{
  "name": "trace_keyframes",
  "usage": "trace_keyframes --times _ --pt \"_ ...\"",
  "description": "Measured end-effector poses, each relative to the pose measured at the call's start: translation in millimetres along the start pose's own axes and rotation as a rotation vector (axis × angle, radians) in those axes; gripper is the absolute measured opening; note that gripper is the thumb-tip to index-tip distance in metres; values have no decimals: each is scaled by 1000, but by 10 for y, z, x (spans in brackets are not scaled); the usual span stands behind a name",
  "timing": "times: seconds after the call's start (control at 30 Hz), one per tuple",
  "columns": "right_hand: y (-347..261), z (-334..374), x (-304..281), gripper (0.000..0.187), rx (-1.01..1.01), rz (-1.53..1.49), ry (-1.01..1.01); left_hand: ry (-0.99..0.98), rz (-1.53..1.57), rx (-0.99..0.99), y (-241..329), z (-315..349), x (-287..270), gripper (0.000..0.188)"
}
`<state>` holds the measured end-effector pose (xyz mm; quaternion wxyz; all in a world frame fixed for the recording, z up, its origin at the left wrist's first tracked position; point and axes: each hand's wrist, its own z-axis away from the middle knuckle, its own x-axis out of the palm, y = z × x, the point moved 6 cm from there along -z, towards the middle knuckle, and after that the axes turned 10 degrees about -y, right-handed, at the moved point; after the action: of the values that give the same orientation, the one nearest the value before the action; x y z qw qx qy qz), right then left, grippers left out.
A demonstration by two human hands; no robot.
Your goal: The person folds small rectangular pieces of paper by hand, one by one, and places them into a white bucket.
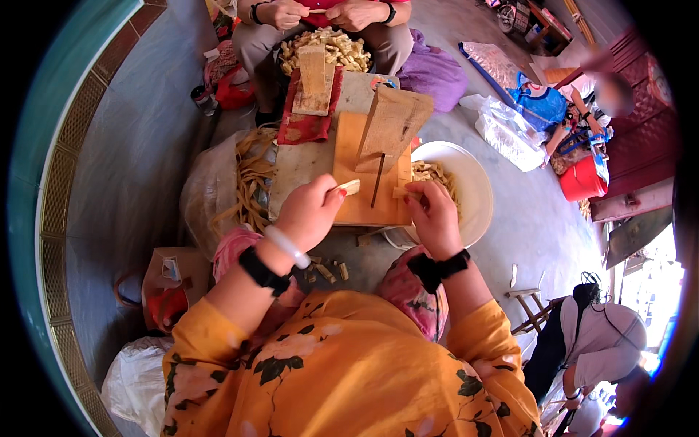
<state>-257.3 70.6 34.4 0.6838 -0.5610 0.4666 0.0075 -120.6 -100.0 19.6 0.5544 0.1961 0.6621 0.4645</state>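
Note:
My left hand (309, 210) pinches a short pale-yellow strip (350, 187) between thumb and fingers, its far end sticking out to the right. Opposite it, my right hand (435, 215) grips another small pale piece (400, 192) over the right edge of an orange-brown wooden board (353, 207). Between the hands a thin dark rod or slot (378, 180) runs along the board, below an upright wooden block (393, 124). What the pale pieces are made of, I cannot tell. The right fingertips partly hide the piece there.
A white tub (477, 193) with pale pieces stands right of the board. On the left, a clear plastic bag (200, 193) holds long strips. Across the table, a person's hands (280, 13) work above a heap of pieces (338, 49). Small offcuts (325, 272) lie on the floor.

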Motion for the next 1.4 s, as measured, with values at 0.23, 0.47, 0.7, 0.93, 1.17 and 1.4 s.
trace_keyframes --times 0.23,0.47,0.7,0.93,1.17,1.4 --pt "-299 488 66 28 -181 -11 -131 -188 694 111 217 461 283 35" --pt "-675 930 218 21 -567 229 -259 -415 -241 289 690 713 572 57" --pt "-674 1086 203 20 -439 292 -173 -520 -239 289 573 838 834 34" --pt "-590 1096 238 13 -462 -340 -481 -573 -93 544 736 916 720 24" --pt "-154 1042 -213 12 -271 -105 -243 -371 -58 295 606 751 643 16" --pt "-256 895 -213 40 -315 256 -37 -207 -462 117 345 705 712 14"
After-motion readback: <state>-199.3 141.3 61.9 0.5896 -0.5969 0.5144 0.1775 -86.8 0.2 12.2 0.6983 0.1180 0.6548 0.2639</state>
